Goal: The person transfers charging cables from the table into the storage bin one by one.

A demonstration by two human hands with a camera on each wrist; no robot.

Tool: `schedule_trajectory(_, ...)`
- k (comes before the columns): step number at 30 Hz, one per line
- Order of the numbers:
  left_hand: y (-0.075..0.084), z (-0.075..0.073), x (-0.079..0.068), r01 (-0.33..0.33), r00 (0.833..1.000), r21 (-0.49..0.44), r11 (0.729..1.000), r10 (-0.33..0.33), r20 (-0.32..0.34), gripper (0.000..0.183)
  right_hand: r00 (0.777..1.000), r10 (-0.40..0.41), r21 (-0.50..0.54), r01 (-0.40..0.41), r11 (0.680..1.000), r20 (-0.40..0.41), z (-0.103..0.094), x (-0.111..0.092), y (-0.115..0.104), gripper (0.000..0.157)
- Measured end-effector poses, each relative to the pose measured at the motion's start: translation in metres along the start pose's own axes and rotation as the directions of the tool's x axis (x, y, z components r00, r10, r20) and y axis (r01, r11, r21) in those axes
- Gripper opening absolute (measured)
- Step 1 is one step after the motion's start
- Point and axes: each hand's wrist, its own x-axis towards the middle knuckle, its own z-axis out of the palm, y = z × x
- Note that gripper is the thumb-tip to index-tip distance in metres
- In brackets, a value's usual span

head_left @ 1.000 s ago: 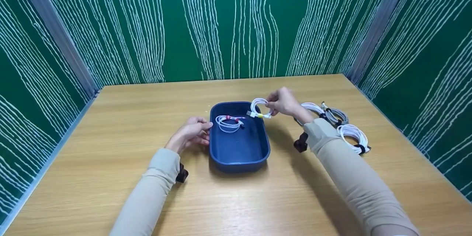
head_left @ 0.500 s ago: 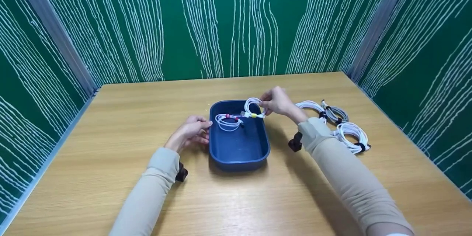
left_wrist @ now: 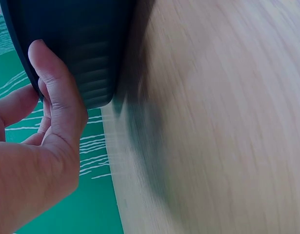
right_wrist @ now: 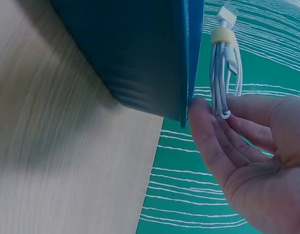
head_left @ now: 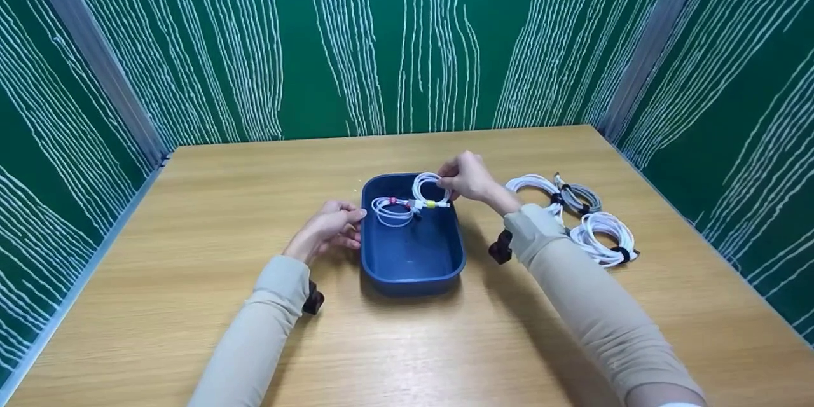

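A dark blue plastic bin (head_left: 413, 281) stands on the table. My left hand (head_left: 332, 229) pinches its left rim, thumb at the edge and fingers against the outer wall (left_wrist: 98, 73). Inside the bin lies a coiled white cable (head_left: 393, 224) with red ties. Over the bin's far right part, my right hand (head_left: 469, 177) pinches a coiled white USB cable (head_left: 416, 187) between thumb and fingers. This coil hangs with its yellow tie (right_wrist: 223, 35) and USB plug showing in the right wrist view. In the head view its plug overlaps the red-tied cable.
Right of the bin lie a white cable coil (head_left: 531, 179), a grey coil (head_left: 585, 194) and another white coil (head_left: 613, 229), each with a black tie. Green panels (head_left: 318, 76) with white streaks surround the wooden table (head_left: 222, 203) at the back and sides.
My right hand has moved left with the yellow-tied USB cable, from the bin's right edge to over its inside. My left hand has stayed at the left rim.
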Motion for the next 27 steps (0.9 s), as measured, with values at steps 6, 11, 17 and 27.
schedule_trajectory(6, 0.0, 0.0, 0.0, 0.01, 1.0, -0.001, 1.0, -0.01, -0.005, 0.011, 1.0, -0.017, -0.045, 0.016, 0.999, -0.022, 0.006, 0.001, -0.004, 0.012)
schedule_trajectory(11, 0.0, -0.001, 0.001, 0.008, 1.0, -0.006, 1.0, -0.008, -0.002, 0.009, 0.996, -0.068, -0.11, 0.061, 0.992, -0.061, 0.01, 0.004, -0.004, 0.01)
schedule_trajectory(17, 0.001, -0.001, 0.001, -0.001, 1.0, 0.005, 1.0, 0.001, 0.003, 0.011, 0.993, -0.083, -0.131, 0.073, 0.989, -0.079, 0.012, 0.004, -0.004, 0.01)
schedule_trajectory(27, -0.001, -0.002, 0.003, 0.009, 1.0, 0.009, 1.0, -0.009, 0.005, 0.008, 0.988, -0.124, -0.161, 0.108, 0.981, -0.091, 0.014, 0.004, 0.001, 0.023)
